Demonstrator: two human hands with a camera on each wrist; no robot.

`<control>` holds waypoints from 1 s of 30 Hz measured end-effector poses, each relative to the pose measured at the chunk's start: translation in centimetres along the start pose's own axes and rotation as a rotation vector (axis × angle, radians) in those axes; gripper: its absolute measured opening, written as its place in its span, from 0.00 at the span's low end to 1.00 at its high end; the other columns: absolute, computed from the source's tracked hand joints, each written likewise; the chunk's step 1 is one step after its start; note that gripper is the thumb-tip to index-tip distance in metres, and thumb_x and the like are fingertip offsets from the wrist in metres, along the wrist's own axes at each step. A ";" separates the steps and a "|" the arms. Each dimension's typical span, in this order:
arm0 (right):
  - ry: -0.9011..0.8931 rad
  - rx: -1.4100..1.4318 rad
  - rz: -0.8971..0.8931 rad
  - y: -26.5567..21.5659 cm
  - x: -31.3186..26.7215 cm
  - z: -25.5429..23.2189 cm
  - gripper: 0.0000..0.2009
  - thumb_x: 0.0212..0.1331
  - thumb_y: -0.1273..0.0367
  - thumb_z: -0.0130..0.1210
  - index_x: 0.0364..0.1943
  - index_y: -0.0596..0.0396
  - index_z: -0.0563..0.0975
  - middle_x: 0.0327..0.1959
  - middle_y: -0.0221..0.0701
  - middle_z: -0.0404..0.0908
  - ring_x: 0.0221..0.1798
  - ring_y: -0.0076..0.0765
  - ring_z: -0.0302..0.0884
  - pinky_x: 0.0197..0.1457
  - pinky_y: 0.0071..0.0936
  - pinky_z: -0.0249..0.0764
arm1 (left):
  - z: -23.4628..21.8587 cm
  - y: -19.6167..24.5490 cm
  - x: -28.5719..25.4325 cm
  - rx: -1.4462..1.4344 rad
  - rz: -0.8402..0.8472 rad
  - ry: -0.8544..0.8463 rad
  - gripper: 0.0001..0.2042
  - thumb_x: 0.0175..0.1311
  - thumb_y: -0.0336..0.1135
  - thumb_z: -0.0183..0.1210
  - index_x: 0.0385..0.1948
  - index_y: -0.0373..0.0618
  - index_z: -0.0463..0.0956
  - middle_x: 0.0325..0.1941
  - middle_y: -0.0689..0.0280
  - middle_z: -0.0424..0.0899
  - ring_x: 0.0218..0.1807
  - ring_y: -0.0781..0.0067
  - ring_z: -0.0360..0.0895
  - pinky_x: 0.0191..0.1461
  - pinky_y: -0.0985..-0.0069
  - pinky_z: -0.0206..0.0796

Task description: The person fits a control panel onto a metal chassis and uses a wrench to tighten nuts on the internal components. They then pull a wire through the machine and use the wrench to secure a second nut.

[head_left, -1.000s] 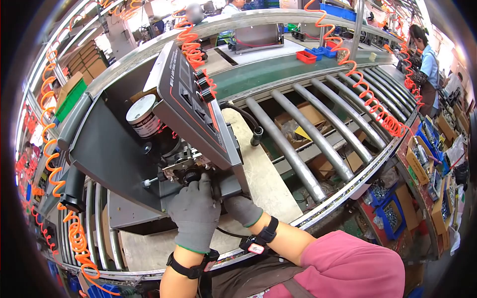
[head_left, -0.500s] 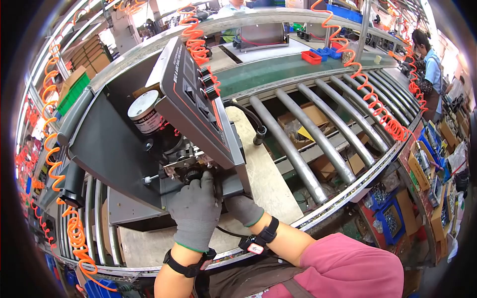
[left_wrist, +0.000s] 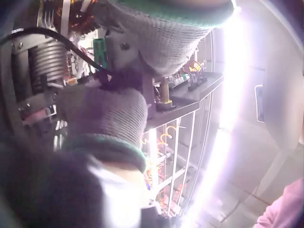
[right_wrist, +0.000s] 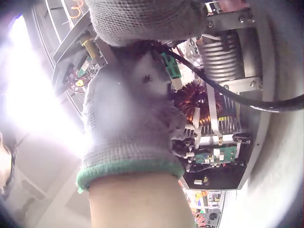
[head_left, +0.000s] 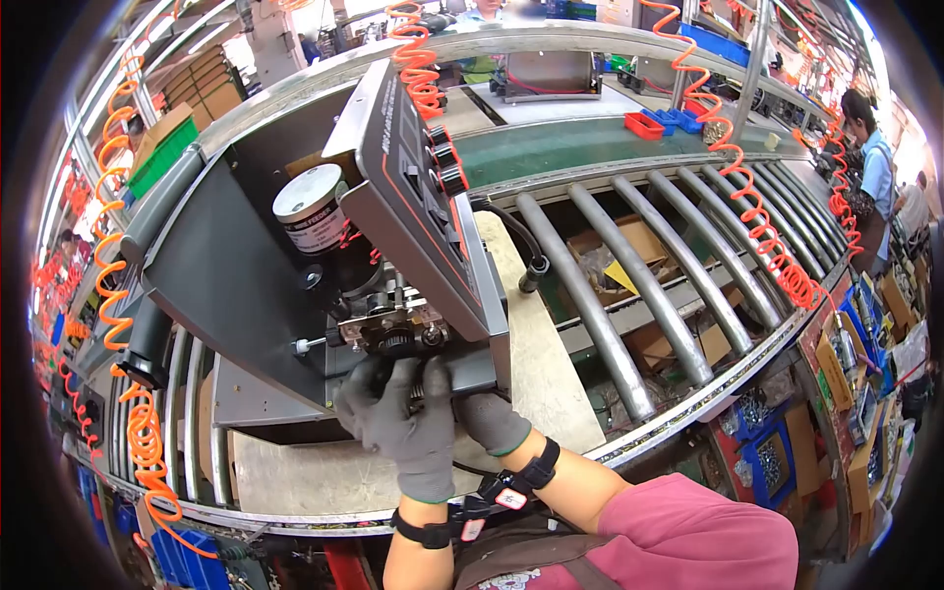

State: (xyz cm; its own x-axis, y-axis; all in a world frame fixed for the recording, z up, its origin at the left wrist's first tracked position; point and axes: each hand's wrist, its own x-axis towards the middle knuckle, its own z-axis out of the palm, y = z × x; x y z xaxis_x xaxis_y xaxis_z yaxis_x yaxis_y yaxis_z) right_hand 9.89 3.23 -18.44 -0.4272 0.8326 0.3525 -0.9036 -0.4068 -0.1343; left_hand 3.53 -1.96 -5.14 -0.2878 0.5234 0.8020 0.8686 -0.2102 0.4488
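Note:
Both hands wear grey knit gloves at the lower front of a dark grey welding machine [head_left: 423, 226], which lies open. My left hand [head_left: 405, 423] is by the lower edge of its compartment, fingers apart and fairly straight, close below a black ridged wheel [head_left: 397, 342] of the wire feeder. Beside it, my right hand [head_left: 495, 423] reaches under the case edge; its fingertips are hidden, and I cannot tell what they hold. In the right wrist view a black cable [right_wrist: 213, 88] runs past the hands, near a copper-wound coil [right_wrist: 199, 102]. A white-capped cylinder [head_left: 313, 206] sits above the feeder.
The machine stands on a pale board [head_left: 551, 364] over metal rollers [head_left: 610, 315]. Orange coiled hoses [head_left: 143, 442] hang at both sides. Blue bins of small parts [head_left: 772, 452] are to the right. Another person [head_left: 870, 177] stands at the far right.
My left hand has drawn back from the black wheel toward the case edge, and its fingers have spread. The right hand stays beside it under the edge. The head view has shifted slightly.

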 end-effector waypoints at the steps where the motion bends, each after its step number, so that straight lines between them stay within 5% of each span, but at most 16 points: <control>1: -0.059 0.241 0.036 -0.1 -0.1 -0.1 0.20 0.71 0.66 0.36 0.64 0.57 0.58 0.62 0.37 0.63 0.65 0.31 0.59 0.68 0.28 0.59 | 0.4 0.4 -0.1 0.004 -0.011 0.008 0.11 0.46 0.33 0.67 0.32 0.44 0.84 0.44 0.58 0.77 0.48 0.57 0.69 0.56 0.61 0.59; 3: -0.162 0.724 0.115 -0.4 -0.4 -0.2 0.21 0.71 0.65 0.36 0.65 0.58 0.57 0.64 0.38 0.61 0.66 0.32 0.58 0.69 0.28 0.58 | 1.2 1.2 0.1 0.021 -0.106 0.034 0.12 0.47 0.34 0.68 0.34 0.42 0.83 0.47 0.58 0.76 0.51 0.59 0.67 0.57 0.61 0.57; 4: -0.158 0.720 0.134 -0.4 -0.5 -0.7 0.21 0.71 0.65 0.36 0.65 0.58 0.57 0.64 0.38 0.61 0.66 0.32 0.58 0.69 0.28 0.58 | 1.4 1.3 0.0 0.003 -0.139 0.016 0.12 0.48 0.35 0.68 0.34 0.40 0.83 0.48 0.57 0.75 0.53 0.59 0.65 0.57 0.62 0.57; 6: 0.194 -0.646 -0.017 -0.2 -0.8 -1.4 0.24 0.72 0.63 0.35 0.67 0.59 0.52 0.68 0.38 0.56 0.70 0.32 0.52 0.72 0.27 0.52 | 1.9 1.4 -0.2 -0.068 -0.195 0.031 0.12 0.48 0.34 0.68 0.34 0.40 0.83 0.48 0.57 0.74 0.52 0.58 0.65 0.57 0.63 0.57; 15: 0.612 -0.031 0.180 -1.2 -0.1 6.2 0.27 0.69 0.57 0.40 0.68 0.51 0.53 0.67 0.35 0.58 0.68 0.32 0.56 0.72 0.28 0.50 | 2.3 1.9 0.2 -0.040 -0.259 0.095 0.12 0.43 0.35 0.69 0.30 0.41 0.83 0.45 0.59 0.75 0.52 0.58 0.65 0.58 0.62 0.53; 18: 0.374 -0.374 0.097 -0.8 -0.5 3.7 0.27 0.69 0.56 0.39 0.68 0.50 0.53 0.67 0.34 0.57 0.68 0.32 0.55 0.72 0.28 0.50 | 2.3 1.9 0.2 -0.086 -0.300 0.077 0.11 0.42 0.36 0.69 0.27 0.43 0.83 0.44 0.61 0.76 0.51 0.59 0.65 0.60 0.60 0.49; 21: 0.333 -0.503 0.068 -0.6 -0.9 2.9 0.26 0.70 0.56 0.37 0.68 0.50 0.53 0.67 0.34 0.57 0.69 0.32 0.54 0.72 0.29 0.49 | 2.2 1.8 0.2 -0.049 -0.280 0.081 0.10 0.42 0.37 0.68 0.26 0.43 0.83 0.43 0.62 0.76 0.51 0.59 0.65 0.60 0.60 0.48; 28: 0.374 -0.626 0.034 -1.0 -0.7 5.2 0.23 0.72 0.63 0.35 0.68 0.57 0.53 0.69 0.37 0.55 0.70 0.32 0.52 0.72 0.29 0.51 | 1.9 1.8 0.3 0.038 -0.223 0.030 0.09 0.44 0.36 0.67 0.27 0.44 0.83 0.43 0.61 0.76 0.50 0.59 0.66 0.59 0.60 0.50; 30: 0.336 -0.448 0.047 -1.1 -0.7 4.7 0.23 0.72 0.63 0.36 0.67 0.56 0.54 0.67 0.35 0.57 0.68 0.31 0.54 0.71 0.28 0.53 | 2.1 1.9 0.4 -0.011 -0.247 0.053 0.09 0.44 0.35 0.67 0.27 0.43 0.83 0.43 0.61 0.76 0.50 0.59 0.66 0.59 0.61 0.51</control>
State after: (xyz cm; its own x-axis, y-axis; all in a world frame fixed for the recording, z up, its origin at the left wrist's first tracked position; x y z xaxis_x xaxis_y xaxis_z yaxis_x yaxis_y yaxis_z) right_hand 11.30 1.30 -14.20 -0.3880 0.9211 0.0320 -0.7769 -0.3082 -0.5489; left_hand 5.92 -0.44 -4.80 -0.5118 0.5157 0.6871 0.7649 -0.0906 0.6377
